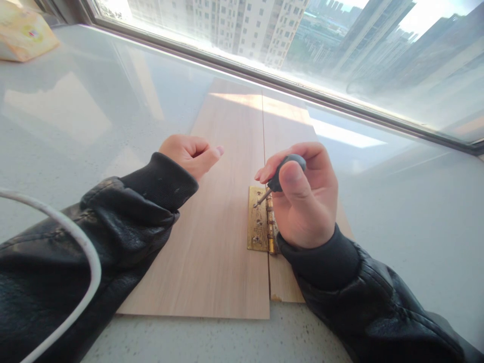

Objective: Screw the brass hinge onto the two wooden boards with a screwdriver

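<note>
My right hand [308, 194] grips a small screwdriver [289, 169] with a dark handle. Its shaft slants down to the left, and the tip meets a brass hinge [257, 222] near one of the screws in its left leaf. That hinge lies across the seam of two pale wood boards; its right leaf is mostly hidden by my right hand. On the larger left board [212, 242], my left hand [191, 154] is closed in a fist, thumb towards the right. Whatever the fist may hold is hidden.
Both boards lie on a speckled white counter [408, 227], the narrower one [283, 282] on the right. A window frame [302, 93] runs along the back. A white cable [88, 252] loops across the lower left. A yellowish packet [26, 35] stands at the far left.
</note>
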{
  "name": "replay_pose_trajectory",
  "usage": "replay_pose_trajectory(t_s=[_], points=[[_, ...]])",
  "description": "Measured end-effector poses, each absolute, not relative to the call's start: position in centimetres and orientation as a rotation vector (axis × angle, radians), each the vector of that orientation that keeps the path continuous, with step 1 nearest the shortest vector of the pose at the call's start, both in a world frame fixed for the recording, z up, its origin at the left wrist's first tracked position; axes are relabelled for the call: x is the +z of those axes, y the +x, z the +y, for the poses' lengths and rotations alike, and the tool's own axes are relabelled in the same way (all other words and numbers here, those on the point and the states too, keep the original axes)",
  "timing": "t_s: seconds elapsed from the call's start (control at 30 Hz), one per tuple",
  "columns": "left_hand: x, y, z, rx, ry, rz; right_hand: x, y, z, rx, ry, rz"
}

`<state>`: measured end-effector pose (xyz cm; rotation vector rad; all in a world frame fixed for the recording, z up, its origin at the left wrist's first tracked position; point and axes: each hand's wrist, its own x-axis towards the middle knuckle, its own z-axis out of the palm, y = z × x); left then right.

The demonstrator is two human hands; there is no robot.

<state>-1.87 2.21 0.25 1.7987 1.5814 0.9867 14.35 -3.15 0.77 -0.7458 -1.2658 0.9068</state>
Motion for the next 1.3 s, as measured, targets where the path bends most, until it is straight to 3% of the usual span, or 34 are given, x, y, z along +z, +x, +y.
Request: replay_pose_trajectory(t_s=[0.37, 0.87, 1.1, 1.3], points=[[0.55, -1.72, 2.02, 0.974, 1.776, 1.622, 0.97, 14.27, -3.11, 0.912, -0.773, -1.298], [0.36, -1.63, 2.09, 1.000, 1.775, 1.597, 1.42, 14.19, -3.09, 1.197, -0.624, -1.197], [0.46, -1.79, 2.26, 0.948, 1.788, 1.573, 0.88, 14.55, -3.03, 1.032, -0.771, -1.231], [0.34, -1.72, 2.21, 0.999, 1.783, 1.576, 1.10, 14.48, -3.19, 1.162, -0.741, -1.255]])
